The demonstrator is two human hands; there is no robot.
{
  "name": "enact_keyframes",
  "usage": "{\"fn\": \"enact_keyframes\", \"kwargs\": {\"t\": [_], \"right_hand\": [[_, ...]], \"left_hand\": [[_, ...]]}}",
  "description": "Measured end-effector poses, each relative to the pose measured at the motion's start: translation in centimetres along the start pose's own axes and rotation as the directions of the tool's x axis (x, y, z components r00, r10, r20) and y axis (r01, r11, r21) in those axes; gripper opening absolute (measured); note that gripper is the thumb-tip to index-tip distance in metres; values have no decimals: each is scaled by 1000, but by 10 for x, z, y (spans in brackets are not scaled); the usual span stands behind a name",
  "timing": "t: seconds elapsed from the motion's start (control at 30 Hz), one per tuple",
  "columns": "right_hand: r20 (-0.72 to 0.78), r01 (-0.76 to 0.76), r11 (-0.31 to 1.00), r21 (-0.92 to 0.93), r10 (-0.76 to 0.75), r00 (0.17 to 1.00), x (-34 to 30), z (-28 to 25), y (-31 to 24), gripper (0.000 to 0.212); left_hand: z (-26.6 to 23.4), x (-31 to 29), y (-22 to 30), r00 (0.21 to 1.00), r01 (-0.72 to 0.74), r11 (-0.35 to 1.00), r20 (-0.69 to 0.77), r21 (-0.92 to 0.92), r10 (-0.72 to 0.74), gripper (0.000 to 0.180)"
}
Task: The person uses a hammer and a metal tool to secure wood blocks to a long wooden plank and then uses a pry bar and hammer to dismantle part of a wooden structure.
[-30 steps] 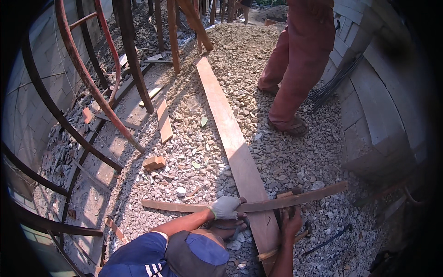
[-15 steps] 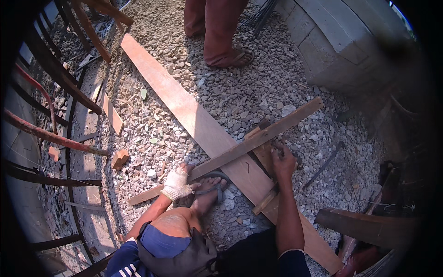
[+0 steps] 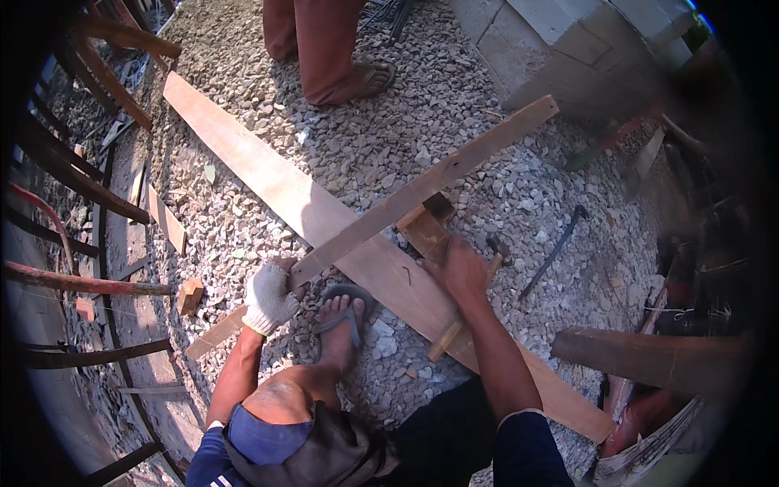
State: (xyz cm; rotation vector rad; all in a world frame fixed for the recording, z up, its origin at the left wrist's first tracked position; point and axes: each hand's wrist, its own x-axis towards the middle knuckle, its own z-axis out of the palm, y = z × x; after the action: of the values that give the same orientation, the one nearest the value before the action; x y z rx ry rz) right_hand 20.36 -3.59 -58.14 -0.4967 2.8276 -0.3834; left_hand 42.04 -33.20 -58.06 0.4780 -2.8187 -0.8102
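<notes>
My left hand (image 3: 270, 300), in a white knitted glove with bare fingertips, is closed around the near end of a narrow wooden board (image 3: 422, 185). This board slants up to the right, crossing over a long wide plank (image 3: 324, 213) on the gravel. My right hand (image 3: 461, 269) grips the end of a short wooden block (image 3: 423, 230) beside the crossing; its fingertips are partly hidden. Below my right wrist lies a wooden handle (image 3: 445, 341), seemingly a hammer's, with a dark head (image 3: 499, 247) past the hand. A bent nail (image 3: 407, 276) shows on the plank.
Another person's legs in reddish trousers (image 3: 324, 49) stand at the far side. Concrete blocks (image 3: 560, 73) rise at far right. Curved timbers (image 3: 89, 183) and a red pole (image 3: 89, 280) line the left. A dark bar (image 3: 553, 253) and a thick timber (image 3: 641, 357) lie right.
The view has shifted. The narrow board's near end has come away from a wooden strip lying on the gravel near my left hand. My right hand has moved further over the block.
</notes>
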Motion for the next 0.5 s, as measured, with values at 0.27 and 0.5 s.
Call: {"fn": "enact_keyframes", "kwargs": {"t": [0.27,0.5], "right_hand": [[-354,-276,942,192,328,876,34,-54,98,70],[-412,-94,895,436,292,863,-1,-62,156,49]], "left_hand": [[-2,29,28,998,-52,995,-36,-82,49,43],[-8,93,83,954,-276,947,165,163,249,41]]}}
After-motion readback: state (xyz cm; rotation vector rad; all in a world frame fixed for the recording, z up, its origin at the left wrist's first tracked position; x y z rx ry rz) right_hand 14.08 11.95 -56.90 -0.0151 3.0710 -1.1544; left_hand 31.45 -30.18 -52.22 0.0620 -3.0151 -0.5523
